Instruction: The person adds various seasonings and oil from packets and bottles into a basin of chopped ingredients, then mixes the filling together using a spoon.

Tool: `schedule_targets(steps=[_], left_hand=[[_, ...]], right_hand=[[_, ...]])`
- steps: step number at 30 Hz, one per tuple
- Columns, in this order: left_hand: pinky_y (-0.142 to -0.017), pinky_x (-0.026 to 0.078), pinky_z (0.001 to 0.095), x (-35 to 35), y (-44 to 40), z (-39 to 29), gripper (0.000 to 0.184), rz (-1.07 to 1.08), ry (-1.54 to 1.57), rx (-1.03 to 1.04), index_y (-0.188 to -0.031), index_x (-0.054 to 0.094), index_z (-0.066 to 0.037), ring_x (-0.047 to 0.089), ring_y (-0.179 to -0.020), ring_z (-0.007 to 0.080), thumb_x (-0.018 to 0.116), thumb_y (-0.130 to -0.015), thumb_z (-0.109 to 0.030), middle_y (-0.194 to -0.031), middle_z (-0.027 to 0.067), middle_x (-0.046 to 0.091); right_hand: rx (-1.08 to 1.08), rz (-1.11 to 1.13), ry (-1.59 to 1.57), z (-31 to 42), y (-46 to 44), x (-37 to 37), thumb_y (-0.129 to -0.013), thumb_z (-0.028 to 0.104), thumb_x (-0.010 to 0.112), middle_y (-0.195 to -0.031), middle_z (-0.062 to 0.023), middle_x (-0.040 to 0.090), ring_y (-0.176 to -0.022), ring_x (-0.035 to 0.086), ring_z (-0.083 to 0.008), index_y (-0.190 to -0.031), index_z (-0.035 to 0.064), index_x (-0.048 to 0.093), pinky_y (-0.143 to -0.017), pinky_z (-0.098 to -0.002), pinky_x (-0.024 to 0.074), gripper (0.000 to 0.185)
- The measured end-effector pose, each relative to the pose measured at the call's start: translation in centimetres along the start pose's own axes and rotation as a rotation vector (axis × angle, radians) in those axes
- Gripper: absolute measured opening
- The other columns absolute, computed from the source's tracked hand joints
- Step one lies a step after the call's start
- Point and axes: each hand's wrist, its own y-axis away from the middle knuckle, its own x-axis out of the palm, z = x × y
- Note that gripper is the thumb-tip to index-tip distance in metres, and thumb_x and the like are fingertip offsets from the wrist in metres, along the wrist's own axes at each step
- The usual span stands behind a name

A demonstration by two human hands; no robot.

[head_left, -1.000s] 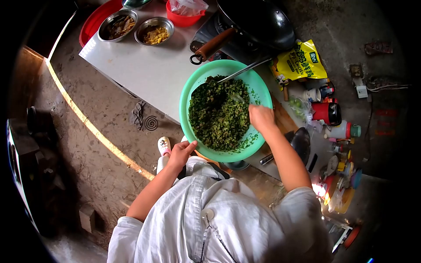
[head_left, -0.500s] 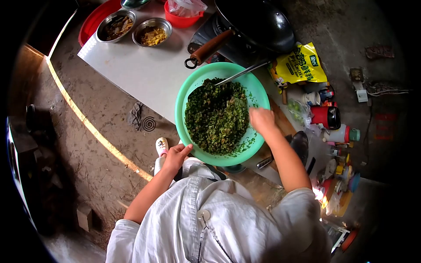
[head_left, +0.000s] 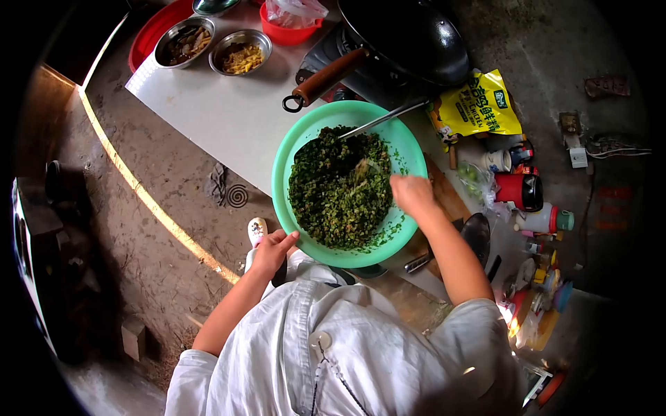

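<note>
A light green plastic basin (head_left: 280,173) holds a mass of finely chopped green filling (head_left: 340,215). My left hand (head_left: 275,251) grips the basin's lower left rim, thumb on top and fingers curled around the outside. Over the right side of the basin, my right hand (head_left: 412,195) is closed in a fist. A pale, blurred streak shows in the filling beside it; what the fist holds is too smeared to name. A long-handled metal utensil (head_left: 385,119) leans on the far rim, its dark end sunk in the filling, with neither hand on it.
A black wok (head_left: 409,41) with a wooden handle sits on a stove beyond the basin. Two metal bowls of food (head_left: 239,53) stand on the white table (head_left: 201,104). A yellow seasoning bag (head_left: 479,104), a cleaver (head_left: 475,236) and several jars lie to the right.
My right hand has shifted slightly left and down over the basin, and the filling near it has been stirred. The basin and my left hand have moved slightly left.
</note>
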Motion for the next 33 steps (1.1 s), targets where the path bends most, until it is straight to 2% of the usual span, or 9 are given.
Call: schedule_targets(steps=[3, 6, 11, 18, 21, 25, 27, 29, 33], left_hand=[[-0.063, 0.046, 0.0235, -0.3, -0.6, 1.2, 0.028, 0.012, -0.033, 0.011, -0.093, 0.061, 0.000, 0.056, -0.062, 0.0099, 0.053, -0.087, -0.026, -0.075, 0.0041, 0.062], [-0.065, 0.047, 0.0241, -0.4, -0.3, 1.0, 0.030, 0.008, -0.011, -0.034, -0.094, 0.060, 0.001, 0.058, -0.065, 0.0113, 0.052, -0.088, -0.027, -0.078, 0.0055, 0.062], [-0.054, 0.039, 0.0193, 0.2, 0.2, 0.0, 0.030, -0.027, 0.044, -0.099, -0.089, 0.061, 0.000, 0.049, -0.058, 0.0051, 0.057, -0.085, -0.029, -0.074, 0.0010, 0.060], [-0.056, 0.042, 0.0196, 1.3, 1.4, -2.1, 0.030, -0.104, -0.064, -0.090, -0.092, 0.061, 0.001, 0.052, -0.060, 0.0065, 0.057, -0.085, -0.028, -0.075, 0.0022, 0.061], [-0.059, 0.043, 0.0204, 1.5, 1.5, -1.8, 0.031, -0.099, 0.039, -0.044, -0.093, 0.060, 0.002, 0.053, -0.062, 0.0069, 0.057, -0.085, -0.028, -0.076, 0.0027, 0.061], [-0.062, 0.044, 0.0215, 0.7, 1.0, -1.0, 0.032, -0.090, -0.038, -0.061, -0.093, 0.060, 0.002, 0.055, -0.065, 0.0083, 0.057, -0.085, -0.028, -0.078, 0.0037, 0.061], [-0.063, 0.045, 0.0219, 0.8, 0.8, -0.6, 0.032, -0.081, -0.060, -0.051, -0.093, 0.060, 0.002, 0.055, -0.065, 0.0087, 0.057, -0.085, -0.029, -0.079, 0.0041, 0.061], [-0.061, 0.030, 0.0227, 1.6, 1.4, -1.9, 0.034, -0.135, -0.023, -0.030, -0.088, 0.065, -0.005, 0.039, -0.063, 0.0043, 0.059, -0.081, -0.038, -0.075, -0.0036, 0.058], [-0.081, 0.037, 0.0251, 0.9, 1.0, -1.4, 0.036, -0.097, -0.099, -0.040, -0.092, 0.064, 0.000, 0.050, -0.083, 0.0083, 0.058, -0.083, -0.035, -0.085, 0.0012, 0.061]], right_hand=[[0.069, -0.155, 0.086, -2.6, -3.5, 1.6, -0.073, 0.007, 0.048, -0.065, -0.0158, 0.061, -0.062, 0.061, -0.0326, -0.071, 0.0037, 0.059, -0.056, -0.0417, 0.0481, 0.012], [0.125, 0.070, 0.085, -1.6, -3.1, 3.3, -0.072, 0.004, 0.048, -0.072, -0.0169, 0.062, -0.069, 0.062, -0.0297, -0.066, 0.0032, 0.063, -0.062, -0.0403, 0.0481, 0.015], [-0.098, 0.309, -0.101, 3.7, 3.5, 1.9, -0.068, 0.002, 0.049, -0.072, -0.0206, 0.061, -0.070, 0.062, -0.0350, -0.074, 0.0008, 0.060, -0.066, -0.0453, 0.0476, 0.012], [0.112, -0.209, 0.065, -1.8, -5.1, 2.2, -0.073, 0.005, 0.048, -0.064, -0.0139, 0.062, -0.063, 0.062, -0.0295, -0.069, 0.0036, 0.059, -0.055, -0.0393, 0.0485, 0.012], [-0.053, -0.199, 0.105, 0.0, -4.7, 5.5, -0.072, 0.004, 0.048, -0.064, -0.0148, 0.062, -0.062, 0.062, -0.0299, -0.069, 0.0025, 0.059, -0.055, -0.0397, 0.0485, 0.012], [-0.245, 0.243, -0.059, 2.4, 1.5, 1.8, -0.070, 0.004, 0.048, -0.070, -0.0180, 0.062, -0.066, 0.061, -0.0326, -0.072, 0.0000, 0.059, -0.061, -0.0442, 0.0480, 0.012], [-0.159, 0.232, -0.064, 0.4, 1.8, 0.8, -0.071, 0.004, 0.047, -0.070, -0.0185, 0.062, -0.068, 0.061, -0.0343, -0.073, 0.0012, 0.059, -0.064, -0.0453, 0.0475, 0.012], [0.004, 0.051, -0.027, -1.4, 0.2, 1.2, -0.072, 0.004, 0.047, -0.070, -0.0178, 0.062, -0.068, 0.061, -0.0336, -0.073, 0.0013, 0.059, -0.062, -0.0438, 0.0477, 0.012], [0.143, -0.027, 0.005, -2.7, -2.7, 3.9, -0.073, 0.004, 0.048, -0.069, -0.0163, 0.062, -0.066, 0.062, -0.0320, -0.076, 0.0021, 0.059, -0.059, -0.0418, 0.0479, 0.011]])
